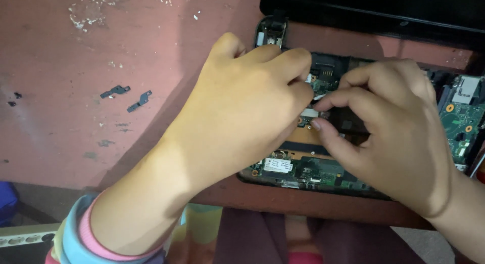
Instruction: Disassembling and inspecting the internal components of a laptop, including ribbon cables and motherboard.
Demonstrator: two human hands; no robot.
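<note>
A worn reddish-brown bench (76, 52) is filling most of the view, its paint scuffed and chipped pale near the far edge. An opened laptop base is lying on it at the near right, showing a green circuit board (308, 170) with a white sticker, and its black screen lid (374, 9) is lying flat along the far edge. Two small dark metal brackets (126, 97) are resting on the bare bench, well apart from the board to its left.

Both hands are working over the middle of the board. The left hand (242, 112) is curling in from the near left, its fingers pressed together and bent down onto the parts, the wrist wearing a striped pink and blue sleeve. The right hand (399, 137) is coming in from the right, its thumb and forefinger pinching a small white flat cable (312, 112) just above the board. The fingertips of both hands are almost touching at that cable. Whether the left hand is also gripping it, I cannot tell.
</note>
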